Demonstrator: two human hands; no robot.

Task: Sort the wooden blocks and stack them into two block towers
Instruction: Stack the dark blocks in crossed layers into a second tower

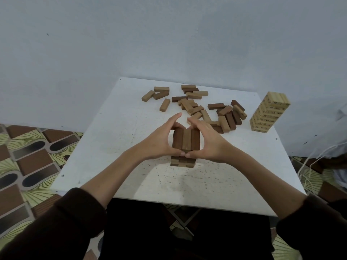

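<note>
A white table point(112, 151), speckled with small dark marks, stands against a pale blue-grey wall point(131, 38). Patterned flooring point(28, 156) in brown, green and black shows to the left of the arms, and white cords point(309, 166) trail off the table's edge to the right of the right forearm.

Both hands meet over the middle of the table around a short tower of dark and light blocks point(185, 147). The left hand point(161, 139) curves against its left side and the right hand point(208, 141) against its right side, fingers bent round the far corners and thumbs touching at the near edge, so together they clasp the top layer of three blocks.

Just beyond the fingertips lies a scattered heap of loose blocks point(195, 106), dark and light mixed, some overlapping; it stretches to the far left and far right of the hands. Well to the right of the right hand, near the table's corner, stands a taller tower of pale printed blocks point(268, 111), upright and apart from the heap. Dark sleeves point(65, 222) cover the forearms near the camera.
</note>
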